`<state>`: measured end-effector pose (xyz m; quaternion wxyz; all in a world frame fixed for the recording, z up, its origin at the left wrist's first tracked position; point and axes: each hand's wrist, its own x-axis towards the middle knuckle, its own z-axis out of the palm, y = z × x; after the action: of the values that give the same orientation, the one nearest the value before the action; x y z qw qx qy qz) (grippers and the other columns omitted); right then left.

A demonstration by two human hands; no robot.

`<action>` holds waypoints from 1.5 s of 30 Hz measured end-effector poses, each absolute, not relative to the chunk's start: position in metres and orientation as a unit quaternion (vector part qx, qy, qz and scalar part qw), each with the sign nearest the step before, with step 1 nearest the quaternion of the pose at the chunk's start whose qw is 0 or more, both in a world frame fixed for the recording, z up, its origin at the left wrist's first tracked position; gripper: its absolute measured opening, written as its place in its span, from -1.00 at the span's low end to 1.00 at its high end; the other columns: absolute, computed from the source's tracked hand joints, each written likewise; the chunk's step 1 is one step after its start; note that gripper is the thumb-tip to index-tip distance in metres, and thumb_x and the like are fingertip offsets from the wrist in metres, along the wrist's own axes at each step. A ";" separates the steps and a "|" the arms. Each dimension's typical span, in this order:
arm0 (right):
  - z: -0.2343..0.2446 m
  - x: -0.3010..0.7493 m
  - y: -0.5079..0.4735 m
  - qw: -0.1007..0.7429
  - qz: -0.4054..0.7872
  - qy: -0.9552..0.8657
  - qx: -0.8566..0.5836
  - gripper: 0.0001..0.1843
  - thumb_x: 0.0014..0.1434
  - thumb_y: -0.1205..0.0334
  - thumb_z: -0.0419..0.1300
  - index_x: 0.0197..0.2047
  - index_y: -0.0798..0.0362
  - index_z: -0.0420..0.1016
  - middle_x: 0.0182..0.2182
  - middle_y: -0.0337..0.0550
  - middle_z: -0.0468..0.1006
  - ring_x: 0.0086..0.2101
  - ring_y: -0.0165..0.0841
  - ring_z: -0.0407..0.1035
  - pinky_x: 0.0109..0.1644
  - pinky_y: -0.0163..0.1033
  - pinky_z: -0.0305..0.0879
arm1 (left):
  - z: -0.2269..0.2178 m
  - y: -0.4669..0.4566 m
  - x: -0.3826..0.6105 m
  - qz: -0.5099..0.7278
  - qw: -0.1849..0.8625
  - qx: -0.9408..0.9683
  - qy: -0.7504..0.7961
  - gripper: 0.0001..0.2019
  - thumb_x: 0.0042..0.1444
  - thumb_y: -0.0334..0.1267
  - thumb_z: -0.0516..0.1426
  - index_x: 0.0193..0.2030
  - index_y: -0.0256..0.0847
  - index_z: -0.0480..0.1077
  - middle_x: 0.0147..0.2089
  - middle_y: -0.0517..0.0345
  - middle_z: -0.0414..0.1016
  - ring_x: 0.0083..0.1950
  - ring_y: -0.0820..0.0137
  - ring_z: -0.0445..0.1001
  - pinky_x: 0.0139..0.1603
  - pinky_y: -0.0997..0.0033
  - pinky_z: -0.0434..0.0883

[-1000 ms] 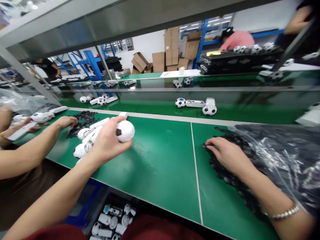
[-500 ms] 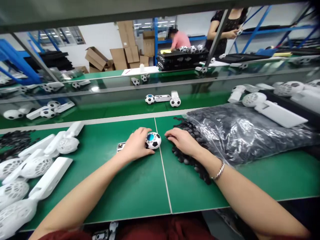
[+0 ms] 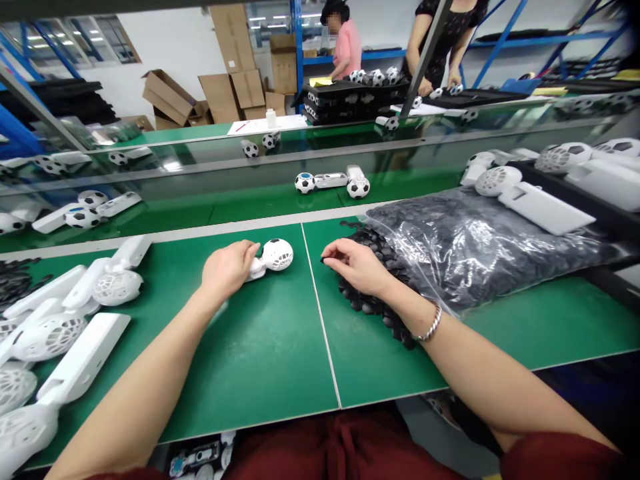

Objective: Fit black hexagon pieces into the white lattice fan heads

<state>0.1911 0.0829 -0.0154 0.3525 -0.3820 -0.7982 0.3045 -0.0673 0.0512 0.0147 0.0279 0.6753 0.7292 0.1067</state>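
My left hand (image 3: 229, 272) is closed around the handle of a white device with a soccer-ball-shaped head (image 3: 278, 255). The head points right, and its slotted white side with no black patches faces me. Most of the handle is hidden under my fingers. To the right, my right hand (image 3: 357, 268) pinches a small black piece (image 3: 323, 260) between thumb and fingertips. Beneath and behind this hand lies a heap of similar black pieces (image 3: 373, 310) on the green table (image 3: 265, 353).
A clear bag of black pieces (image 3: 480, 253) lies at right, with a white device (image 3: 545, 207) on it. White devices (image 3: 85, 353) are piled at left. Across the green belt (image 3: 225, 212), ball-headed devices (image 3: 357, 187) rest. Two people work beyond the belt.
The device has been turned over: its slotted side shows instead of the blue-topped patched side. My left hand has shifted from the ball to the handle. A black piece now shows at my right fingertips.
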 end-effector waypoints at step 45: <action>-0.014 0.167 0.046 0.343 0.338 -0.800 -0.358 -0.93 0.04 0.36 0.18 -0.37 0.07 0.34 -0.42 -0.23 0.43 -0.40 -0.44 0.30 -0.27 -0.29 0.26 | 0.004 0.025 -0.016 0.127 0.184 0.774 0.592 -0.37 0.02 0.09 0.05 0.22 -0.08 0.12 0.19 0.13 0.26 0.15 0.18 0.28 0.06 0.24 0.29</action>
<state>0.1670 0.0458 -0.0140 0.3432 -0.3581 -0.8000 0.3376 -0.0164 0.0249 0.0043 0.1838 0.7743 0.5922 0.1265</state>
